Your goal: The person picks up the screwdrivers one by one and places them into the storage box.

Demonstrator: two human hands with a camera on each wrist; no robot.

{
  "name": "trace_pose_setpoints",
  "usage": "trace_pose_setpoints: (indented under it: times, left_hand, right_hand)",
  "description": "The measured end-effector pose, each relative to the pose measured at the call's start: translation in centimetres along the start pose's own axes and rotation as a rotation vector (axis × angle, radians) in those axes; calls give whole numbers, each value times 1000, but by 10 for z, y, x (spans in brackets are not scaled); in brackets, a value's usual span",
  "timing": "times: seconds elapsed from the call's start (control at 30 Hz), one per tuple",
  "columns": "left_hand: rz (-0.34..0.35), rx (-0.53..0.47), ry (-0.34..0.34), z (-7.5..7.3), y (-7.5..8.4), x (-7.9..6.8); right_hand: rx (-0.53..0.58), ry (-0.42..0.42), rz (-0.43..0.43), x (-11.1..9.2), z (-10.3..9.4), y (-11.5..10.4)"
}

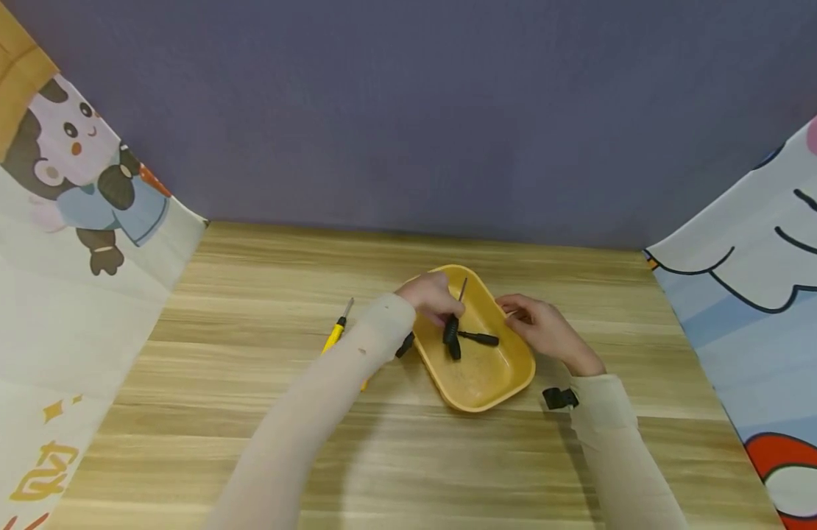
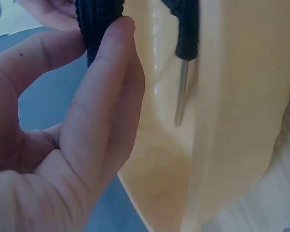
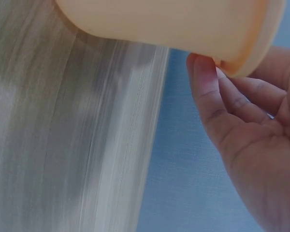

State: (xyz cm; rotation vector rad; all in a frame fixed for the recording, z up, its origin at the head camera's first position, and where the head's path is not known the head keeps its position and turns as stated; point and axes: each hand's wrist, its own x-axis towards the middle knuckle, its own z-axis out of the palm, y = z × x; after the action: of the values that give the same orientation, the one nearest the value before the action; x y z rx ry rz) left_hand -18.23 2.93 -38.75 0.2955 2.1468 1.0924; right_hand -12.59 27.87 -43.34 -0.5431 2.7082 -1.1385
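Note:
Inside the yellow plastic basin (image 1: 475, 383), my left hand (image 1: 435, 296) pinches a black ribbed handle (image 2: 99, 24) between thumb and fingers. It appears to be a screwdriver's; a thin metal shaft (image 1: 463, 288) shows just beyond the fingers in the head view. A second black-handled screwdriver (image 1: 481, 338) lies in the basin to the right of that hand. Another black handle end (image 1: 454, 349) shows below the held one, partly covered. My right hand (image 1: 544, 331) grips the basin's right rim, its thumb against the outer wall in the right wrist view.
A yellow and black screwdriver (image 1: 334, 335) lies on the wooden table (image 1: 249, 294) left of the basin, partly behind my left forearm. A small orange end (image 1: 364, 385) peeks out under that forearm. A dark blue-grey wall (image 1: 408, 125) stands behind the table.

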Motion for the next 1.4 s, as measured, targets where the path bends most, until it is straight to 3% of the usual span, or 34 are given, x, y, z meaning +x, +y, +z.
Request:
trace_pose_setpoints:
  times: [0.33,0.5,0.67,0.97,1.2,1.4]
  left_hand:
    - [-35,64,0,3,3,2]
    - [-16,51,-26,0,1,3]
    - [9,117,-30,-3,1,3]
    - [5,87,-32,-5,2,-2]
    - [74,146,-36,-18,-2,-18]
    - [126,182,28,-38,-15,-40]
  right_hand:
    - [6,-1,5,0,2,0]
    - [13,-1,10,1,2,-1]
    - [17,0,6,1,2,0]
    - [20,4,-1,1,2,3]
    - [11,15,-21,1,2,5]
    - [11,10,-16,1,1,6]
